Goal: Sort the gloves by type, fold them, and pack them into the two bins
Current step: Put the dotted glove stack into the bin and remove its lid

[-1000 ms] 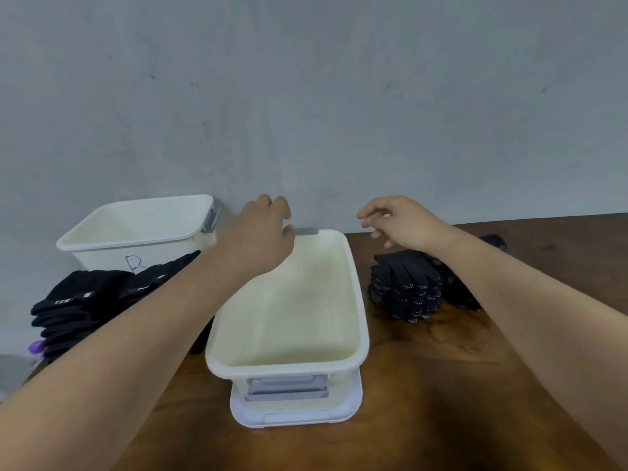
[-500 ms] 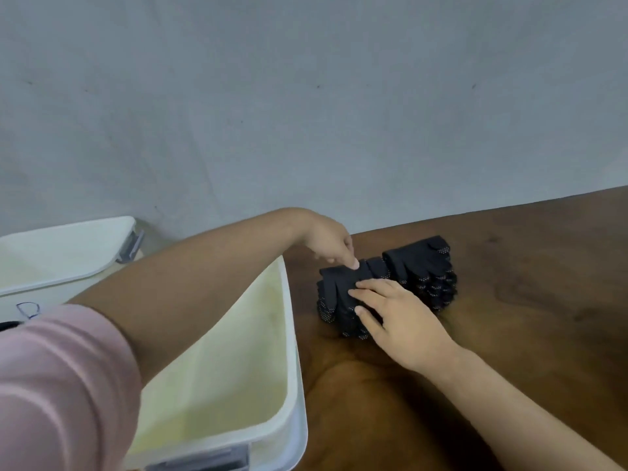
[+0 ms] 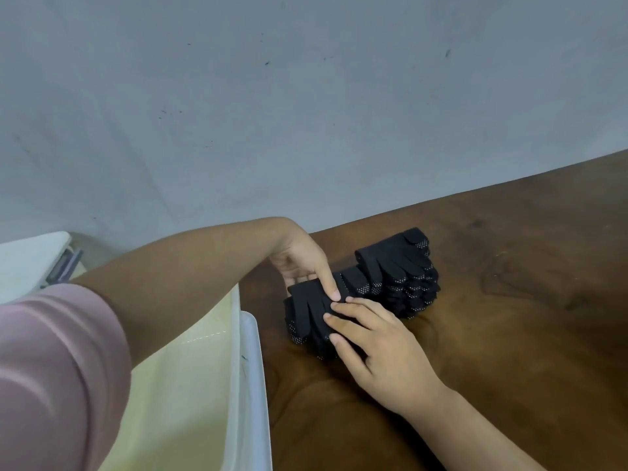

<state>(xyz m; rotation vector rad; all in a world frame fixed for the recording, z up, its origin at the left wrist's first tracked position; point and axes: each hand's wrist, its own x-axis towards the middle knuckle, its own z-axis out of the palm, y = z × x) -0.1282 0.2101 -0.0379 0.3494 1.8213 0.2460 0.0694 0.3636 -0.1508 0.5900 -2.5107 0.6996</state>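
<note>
- Left grip comes in from the left of the frame and pinches the upper edge of the dotted glove stack. One digit lies along the top, and the others tuck behind the edge.
- Right grip enters from lower right and lies flat on the same stack, fingers straight, pressing down and holding nothing.
- Stack sits at frame centre on the desk, just right of the nearer bin. A second glove stack touches it on the upper right, glove fingers fanned out.
- Handling, as I judge it: black knit gloves, light, soft and floppy. The white dots should give some grab, but the layers will likely slide on each other.
- Lifted by one end, the pile would probably splay. Better to squeeze it between both grips, one at each end.
- Around: the other bin with its grey latch at the left edge, a pink sleeve in the lower left corner, a grey wall above.
- In the way: the nearer bin's raised rim must be cleared, the left forearm lies across that bin, and the touching second stack could be dragged along.
</note>
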